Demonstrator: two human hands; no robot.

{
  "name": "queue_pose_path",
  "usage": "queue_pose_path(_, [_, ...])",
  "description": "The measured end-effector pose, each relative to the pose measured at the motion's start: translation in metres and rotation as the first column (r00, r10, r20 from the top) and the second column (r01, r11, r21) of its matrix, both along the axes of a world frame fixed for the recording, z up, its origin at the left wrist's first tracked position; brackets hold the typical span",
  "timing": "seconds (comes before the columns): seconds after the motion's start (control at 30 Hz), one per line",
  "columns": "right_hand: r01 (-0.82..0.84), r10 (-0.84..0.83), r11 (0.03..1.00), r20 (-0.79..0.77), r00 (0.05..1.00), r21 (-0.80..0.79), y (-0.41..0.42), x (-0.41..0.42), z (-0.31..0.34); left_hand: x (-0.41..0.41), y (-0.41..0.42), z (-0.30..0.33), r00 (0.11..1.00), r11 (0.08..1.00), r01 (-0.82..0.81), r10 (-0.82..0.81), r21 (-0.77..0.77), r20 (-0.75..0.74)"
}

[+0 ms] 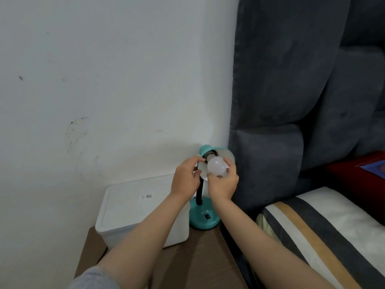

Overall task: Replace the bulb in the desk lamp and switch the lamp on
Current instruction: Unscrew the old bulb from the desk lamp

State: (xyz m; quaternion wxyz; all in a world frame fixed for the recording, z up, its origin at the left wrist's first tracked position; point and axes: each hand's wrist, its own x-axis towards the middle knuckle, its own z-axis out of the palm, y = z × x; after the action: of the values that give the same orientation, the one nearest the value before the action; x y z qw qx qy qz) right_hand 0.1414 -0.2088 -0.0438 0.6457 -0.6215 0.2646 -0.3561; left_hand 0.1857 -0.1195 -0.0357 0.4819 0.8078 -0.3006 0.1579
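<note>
A teal desk lamp stands on a brown bedside table, its round base (205,219) carrying a small black switch (207,216). The black neck rises to a teal shade (224,154) tilted toward me, white inside. A white bulb (217,167) sits at the dark socket in the shade's mouth. My right hand (223,184) cups the bulb from below, fingers wrapped around it. My left hand (186,180) grips the shade's left rim. The bulb's screw end is hidden in the socket.
A white lidded plastic box (135,209) stands on the table (208,247) just left of the lamp. A white wall rises behind. A dark grey padded headboard (291,101) and a bed with a striped pillow (323,226) are close on the right.
</note>
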Motion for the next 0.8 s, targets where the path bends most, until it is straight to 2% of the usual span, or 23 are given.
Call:
queue_pose_path(0.17, [0.050, -0.050, 0.992, -0.009, 0.999, 0.119, 0.007, 0.001, 0.004, 0.000, -0.001, 0.000, 1.000, 1.000, -0.006, 0.006, -0.001, -0.002])
queue_pose_path(0.4, [0.020, -0.021, 0.999, 0.025, 0.999, 0.049, 0.006, -0.004, 0.009, -0.002, -0.002, 0.001, 1.000, 1.000, -0.011, 0.011, -0.006, -0.008])
queue_pose_path(0.6, [0.054, -0.054, 0.985, -0.006, 0.999, 0.166, 0.011, 0.002, 0.012, -0.003, -0.001, 0.000, 1.000, 1.000, -0.019, 0.019, 0.000, -0.004])
queue_pose_path(0.8, [0.004, -0.005, 0.997, 0.018, 1.000, 0.071, 0.005, -0.003, 0.009, -0.002, -0.001, 0.002, 1.000, 1.000, -0.017, 0.017, -0.008, -0.017])
